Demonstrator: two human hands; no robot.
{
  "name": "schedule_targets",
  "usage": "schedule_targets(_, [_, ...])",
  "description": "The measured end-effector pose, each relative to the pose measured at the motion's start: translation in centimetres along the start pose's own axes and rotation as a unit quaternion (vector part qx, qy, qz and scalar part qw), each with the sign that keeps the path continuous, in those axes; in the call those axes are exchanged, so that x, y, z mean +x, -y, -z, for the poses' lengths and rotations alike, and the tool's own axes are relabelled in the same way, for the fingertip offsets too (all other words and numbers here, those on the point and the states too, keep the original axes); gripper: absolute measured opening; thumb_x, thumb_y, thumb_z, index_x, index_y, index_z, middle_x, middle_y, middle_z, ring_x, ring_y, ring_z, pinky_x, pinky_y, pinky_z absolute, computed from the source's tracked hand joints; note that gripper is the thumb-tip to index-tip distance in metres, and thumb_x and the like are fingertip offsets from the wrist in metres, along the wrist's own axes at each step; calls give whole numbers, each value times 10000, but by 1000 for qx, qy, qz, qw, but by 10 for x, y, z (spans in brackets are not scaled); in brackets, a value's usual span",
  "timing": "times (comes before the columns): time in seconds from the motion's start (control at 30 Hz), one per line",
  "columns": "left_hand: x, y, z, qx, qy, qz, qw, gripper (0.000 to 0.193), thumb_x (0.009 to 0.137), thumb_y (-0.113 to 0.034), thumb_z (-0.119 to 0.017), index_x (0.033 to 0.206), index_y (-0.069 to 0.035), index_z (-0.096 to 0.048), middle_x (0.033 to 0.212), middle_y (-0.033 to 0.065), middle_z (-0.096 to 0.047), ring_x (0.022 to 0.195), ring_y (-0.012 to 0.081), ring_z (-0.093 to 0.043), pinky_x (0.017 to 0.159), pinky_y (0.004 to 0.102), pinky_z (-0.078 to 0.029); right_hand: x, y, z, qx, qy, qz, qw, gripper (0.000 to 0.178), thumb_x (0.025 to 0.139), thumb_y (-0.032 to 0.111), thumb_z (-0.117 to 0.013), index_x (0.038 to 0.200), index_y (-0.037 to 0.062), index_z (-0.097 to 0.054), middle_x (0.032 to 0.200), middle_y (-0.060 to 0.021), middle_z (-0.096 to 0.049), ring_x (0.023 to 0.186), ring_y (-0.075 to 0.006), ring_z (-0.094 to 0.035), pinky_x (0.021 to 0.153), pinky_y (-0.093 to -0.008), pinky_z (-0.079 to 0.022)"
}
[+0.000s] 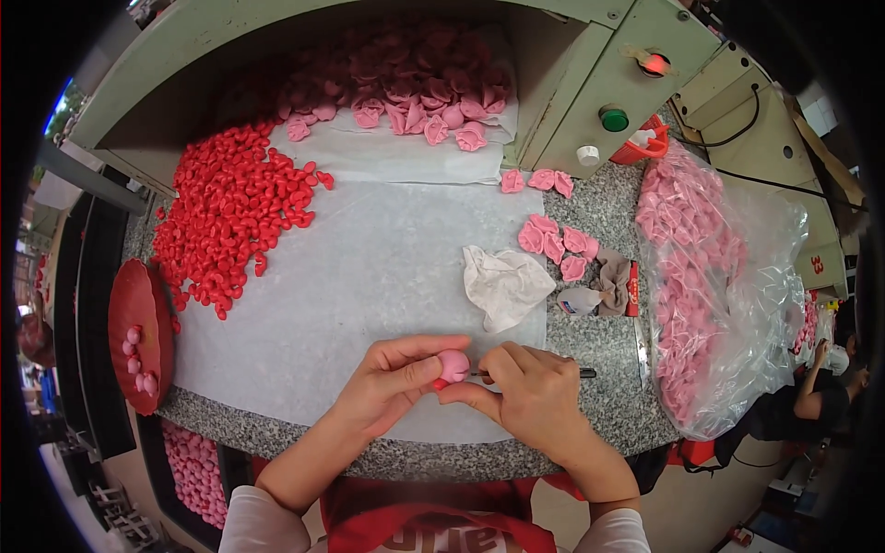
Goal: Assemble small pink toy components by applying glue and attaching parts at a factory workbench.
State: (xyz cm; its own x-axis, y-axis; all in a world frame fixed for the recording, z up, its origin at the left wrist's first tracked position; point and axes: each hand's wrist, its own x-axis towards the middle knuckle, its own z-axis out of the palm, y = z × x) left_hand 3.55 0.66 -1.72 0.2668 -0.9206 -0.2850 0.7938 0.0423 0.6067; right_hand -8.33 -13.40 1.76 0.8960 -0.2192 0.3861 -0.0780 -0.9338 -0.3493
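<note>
Between the thumb and fingers of my left hand [380, 389] is a small round pink piece [453, 364], with a bit of red at its lower edge. My right hand [536, 392] is closed around a thin dark-handled tool [587, 373]. Its narrow metal end points left and meets the right side of the pink piece, though the exact contact is too small to make out. Both hands are over the near edge of a white sheet [350, 286]. A crumpled white cloth [502, 286] lies just beyond my right hand.
Small red pieces [235, 207] are heaped at left, beside a red dish [138, 341] holding several pink balls. Pink folded pieces [415, 101] fill the green machine's recess; others [544, 235] lie on the granite near a small bottle [578, 301]. A clear bag [687, 276] bulges at right.
</note>
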Motion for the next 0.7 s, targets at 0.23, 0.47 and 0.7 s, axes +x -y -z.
schedule_targets(0.23, [0, 0, 0, -5, 8, -5, 1000, 372, 863, -124, -548, 1179, 66, -497, 1034, 155, -601, 1003, 242, -575, 859, 364, -472, -1, 0, -1, -21, -12, 8, 1000, 480, 723, 498, -645, 598, 95, -415, 484, -10, -412, 380, -162, -474, 350, -272, -368])
schedule_targets(0.47, [0, -1, 0, 5, 8, -5, 1000, 381, 858, -137, -559, 1179, 60, -501, 1043, 170, -597, 1016, 258, -571, 871, 371, -466, -1, 0, -2, 6, -11, 3, 1000, 486, 714, 516, -643, 612, 96, -419, 505, -11, -423, 390, -159, -483, 352, -271, -375])
schedule_targets(0.7, [0, 0, 0, 0, 12, -11, 1000, 372, 860, -132, -555, 1177, 56, -504, 1038, 158, -602, 1012, 245, -575, 870, 367, -469, -2, 3, 0, -24, -12, 3, 1000, 464, 725, 492, -644, 599, 103, -425, 514, -10, -426, 391, -159, -480, 359, -273, -381])
